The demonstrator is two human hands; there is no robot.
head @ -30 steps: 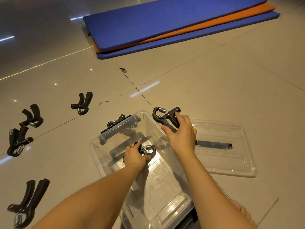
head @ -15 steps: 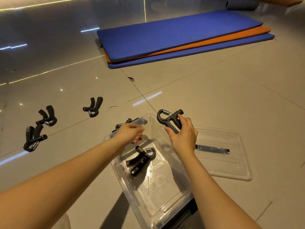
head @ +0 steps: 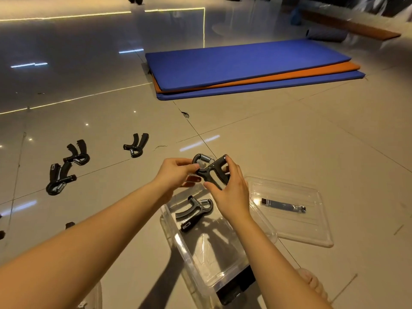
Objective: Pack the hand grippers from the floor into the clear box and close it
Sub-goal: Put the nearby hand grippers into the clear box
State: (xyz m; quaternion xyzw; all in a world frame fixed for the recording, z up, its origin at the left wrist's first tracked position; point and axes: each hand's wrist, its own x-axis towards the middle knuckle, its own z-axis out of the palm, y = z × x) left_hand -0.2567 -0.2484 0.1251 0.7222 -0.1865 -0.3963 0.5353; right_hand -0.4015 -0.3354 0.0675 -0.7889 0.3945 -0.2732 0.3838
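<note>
Black hand gripper (head: 210, 169) w/ a steel spring is held up in both hands above the far end of the clear box (head: 200, 248). Right hand (head: 230, 192) wraps its handles, thumb on the near side, fingers curled over the far side. Left hand (head: 176, 172) pinches the spring-end loop betw. thumb and fingertips. Both hands closed on that one gripper; it touches nothing else.

Clear box sits on the tiled floor (head: 312, 141), lid off, long axis running away from the person. A second gripper (head: 195, 211) lies flat on the box bottom at the far end, spring end toward the right wall, handles pointing to the near-left. Rest of the box bottom looks bare; a dark latch part shows at the near end.

Clear lid (head: 289, 221) lies flat on the floor just beside the box's right wall, maybe touching it — can't tell. A grey strip (head: 283, 206) w/ dark ends rests across the lid.

Left of the box, well apart from it, more grippers on the floor: one (head: 136, 144) nearest the box, one (head: 77, 152) further left, another (head: 59, 179) near that one, toward the person. Dark bits at the left frame edge, too cut off to identify.

Stack of mats (head: 245, 63), blue over orange over blue, lies on the floor far beyond the box.
</note>
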